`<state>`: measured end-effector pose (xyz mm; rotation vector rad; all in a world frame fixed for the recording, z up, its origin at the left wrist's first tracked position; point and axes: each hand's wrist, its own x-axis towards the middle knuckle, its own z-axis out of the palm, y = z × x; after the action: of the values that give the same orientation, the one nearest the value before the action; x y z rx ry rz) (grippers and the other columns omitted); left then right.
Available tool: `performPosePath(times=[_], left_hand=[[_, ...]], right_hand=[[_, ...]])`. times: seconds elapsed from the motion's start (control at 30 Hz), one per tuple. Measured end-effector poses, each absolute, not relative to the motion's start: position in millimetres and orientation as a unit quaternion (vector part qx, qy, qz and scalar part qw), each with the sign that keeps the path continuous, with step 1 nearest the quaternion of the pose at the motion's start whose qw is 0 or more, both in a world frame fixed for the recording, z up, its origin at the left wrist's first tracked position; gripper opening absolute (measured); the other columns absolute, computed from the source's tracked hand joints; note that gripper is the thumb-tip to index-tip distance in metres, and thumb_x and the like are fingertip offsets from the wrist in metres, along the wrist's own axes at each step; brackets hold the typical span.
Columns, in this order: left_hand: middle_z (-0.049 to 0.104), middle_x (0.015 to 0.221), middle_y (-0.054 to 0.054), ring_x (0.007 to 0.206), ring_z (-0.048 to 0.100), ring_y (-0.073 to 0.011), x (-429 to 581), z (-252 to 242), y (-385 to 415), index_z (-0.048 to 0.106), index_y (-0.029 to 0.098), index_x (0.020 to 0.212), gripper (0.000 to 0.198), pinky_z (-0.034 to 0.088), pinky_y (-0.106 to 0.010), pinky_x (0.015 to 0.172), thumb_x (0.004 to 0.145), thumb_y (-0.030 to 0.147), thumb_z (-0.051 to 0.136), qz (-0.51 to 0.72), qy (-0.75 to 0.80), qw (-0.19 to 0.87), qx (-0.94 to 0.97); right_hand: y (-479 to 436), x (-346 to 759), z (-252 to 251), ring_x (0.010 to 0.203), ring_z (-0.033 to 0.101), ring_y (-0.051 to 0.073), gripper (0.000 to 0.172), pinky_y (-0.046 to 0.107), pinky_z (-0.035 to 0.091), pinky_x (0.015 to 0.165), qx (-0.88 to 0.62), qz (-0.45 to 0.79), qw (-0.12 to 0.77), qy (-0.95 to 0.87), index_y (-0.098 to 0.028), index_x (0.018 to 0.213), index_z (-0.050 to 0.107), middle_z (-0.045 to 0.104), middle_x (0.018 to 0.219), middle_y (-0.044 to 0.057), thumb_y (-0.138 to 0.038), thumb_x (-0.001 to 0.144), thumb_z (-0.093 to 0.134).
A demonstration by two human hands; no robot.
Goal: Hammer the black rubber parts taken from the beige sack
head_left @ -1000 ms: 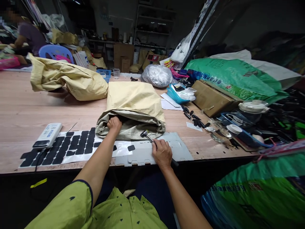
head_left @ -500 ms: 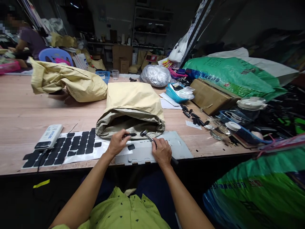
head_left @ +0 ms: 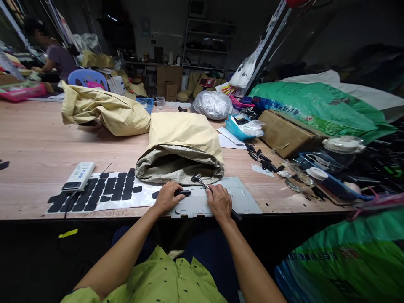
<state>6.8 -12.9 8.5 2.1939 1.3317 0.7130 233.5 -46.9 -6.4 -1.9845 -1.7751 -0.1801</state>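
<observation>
My left hand point(head_left: 169, 198) is closed on a small, slim black piece point(head_left: 184, 192), held low over the grey board point(head_left: 244, 198) at the table's front edge. My right hand point(head_left: 220, 203) grips a small hammer point(head_left: 203, 183); its metal head points away from me, and the black handle end sticks out below the palm. Just beyond both hands lies a yellowish sack point(head_left: 186, 128) with its grey-lined mouth open towards me. A white sheet with rows of black stickers point(head_left: 120, 189) lies to the left of my left hand.
A white device point(head_left: 78, 176) with a cable rests on the sticker sheet. Another yellowish sack point(head_left: 107, 109) lies behind. To the right are loose black pieces point(head_left: 263, 160), a cardboard box point(head_left: 285, 132) and a blue tray point(head_left: 341, 185). A co-worker point(head_left: 58, 59) sits far left.
My left hand has come down with the black piece to the grey board. The hammer remains in my right hand. The whole view has swung slightly left.
</observation>
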Motion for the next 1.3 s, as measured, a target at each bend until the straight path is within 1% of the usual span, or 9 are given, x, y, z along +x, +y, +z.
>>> performPosePath(times=[0.07, 0.2, 0.3, 0.47, 0.6, 0.73, 0.93, 1.07, 1.3], left_hand=[[0.064, 0.088, -0.003, 0.085, 0.055, -0.0193, 6, 9, -12, 0.069, 0.02, 0.091, 0.014, 0.044, -0.032, 0.078, 0.08, 0.027, 0.07, 0.259, 0.49, 0.244, 0.796], [0.064, 0.085, -0.003, 0.083, 0.056, -0.0194, 6, 9, -13, 0.072, 0.019, 0.092, 0.016, 0.044, -0.031, 0.076, 0.08, 0.031, 0.071, 0.27, 0.487, 0.245, 0.794], [0.064, 0.086, -0.004, 0.083, 0.056, -0.0191, 6, 8, -13, 0.073, 0.019, 0.093, 0.016, 0.044, -0.031, 0.076, 0.081, 0.03, 0.07, 0.278, 0.48, 0.243, 0.796], [0.066, 0.089, -0.004, 0.084, 0.057, -0.0193, 6, 7, -14, 0.072, 0.018, 0.094, 0.016, 0.044, -0.031, 0.077, 0.081, 0.027, 0.071, 0.283, 0.479, 0.235, 0.797], [0.065, 0.088, -0.004, 0.084, 0.057, -0.0194, 6, 7, -14, 0.073, 0.02, 0.093, 0.015, 0.045, -0.031, 0.078, 0.081, 0.027, 0.07, 0.278, 0.482, 0.234, 0.797], [0.065, 0.087, -0.005, 0.084, 0.057, -0.0197, 7, 6, -13, 0.073, 0.019, 0.093, 0.015, 0.045, -0.032, 0.078, 0.082, 0.028, 0.069, 0.281, 0.478, 0.234, 0.798], [0.065, 0.087, -0.004, 0.084, 0.057, -0.0191, 7, 6, -13, 0.073, 0.021, 0.092, 0.013, 0.045, -0.031, 0.078, 0.082, 0.026, 0.069, 0.288, 0.474, 0.248, 0.795], [0.063, 0.086, -0.004, 0.085, 0.057, -0.0191, 7, 8, -14, 0.073, 0.021, 0.093, 0.014, 0.044, -0.031, 0.078, 0.08, 0.025, 0.069, 0.279, 0.479, 0.247, 0.795], [0.062, 0.086, -0.003, 0.084, 0.056, -0.0193, 7, 5, -14, 0.074, 0.022, 0.094, 0.015, 0.044, -0.031, 0.078, 0.079, 0.024, 0.069, 0.281, 0.482, 0.243, 0.793]], right_hand=[[-53, 230, -3, 0.085, 0.051, 0.02, 0.021, 0.031, 0.036, 0.074, -0.717, -0.04, 0.273, -0.64, -0.02, 0.097, 0.067, 0.062, 0.091, 0.006, -0.028, 0.093, 0.048], [-78, 219, 2, 0.089, 0.058, 0.019, 0.028, 0.031, 0.044, 0.079, -0.667, 0.06, 0.382, -0.636, -0.019, 0.101, 0.064, 0.064, 0.095, 0.007, -0.034, 0.096, 0.041], [-97, 212, 2, 0.089, 0.062, 0.019, 0.028, 0.031, 0.048, 0.081, -0.647, 0.121, 0.413, -0.63, -0.018, 0.101, 0.064, 0.066, 0.094, 0.007, -0.035, 0.096, 0.043], [-110, 208, -2, 0.087, 0.063, 0.018, 0.028, 0.031, 0.05, 0.081, -0.644, 0.146, 0.413, -0.627, -0.018, 0.1, 0.066, 0.067, 0.093, 0.008, -0.035, 0.095, 0.044], [-110, 203, 2, 0.086, 0.063, 0.018, 0.029, 0.031, 0.05, 0.08, -0.638, 0.133, 0.417, -0.634, -0.019, 0.102, 0.066, 0.066, 0.093, 0.008, -0.035, 0.096, 0.044], [-110, 199, 3, 0.088, 0.063, 0.018, 0.029, 0.031, 0.051, 0.082, -0.623, 0.124, 0.425, -0.645, -0.019, 0.106, 0.066, 0.066, 0.093, 0.008, -0.035, 0.096, 0.044], [-107, 199, 4, 0.083, 0.063, 0.018, 0.028, 0.031, 0.051, 0.077, -0.63, 0.122, 0.416, -0.644, -0.019, 0.103, 0.067, 0.066, 0.09, 0.007, -0.035, 0.096, 0.044], [-108, 193, 11, 0.086, 0.063, 0.018, 0.026, 0.03, 0.051, 0.08, -0.61, 0.119, 0.436, -0.651, -0.019, 0.104, 0.067, 0.066, 0.091, 0.007, -0.033, 0.096, 0.046], [-106, 186, 3, 0.084, 0.063, 0.018, 0.027, 0.03, 0.05, 0.079, -0.608, 0.139, 0.406, -0.668, -0.02, 0.103, 0.067, 0.066, 0.091, 0.007, -0.033, 0.096, 0.044]])
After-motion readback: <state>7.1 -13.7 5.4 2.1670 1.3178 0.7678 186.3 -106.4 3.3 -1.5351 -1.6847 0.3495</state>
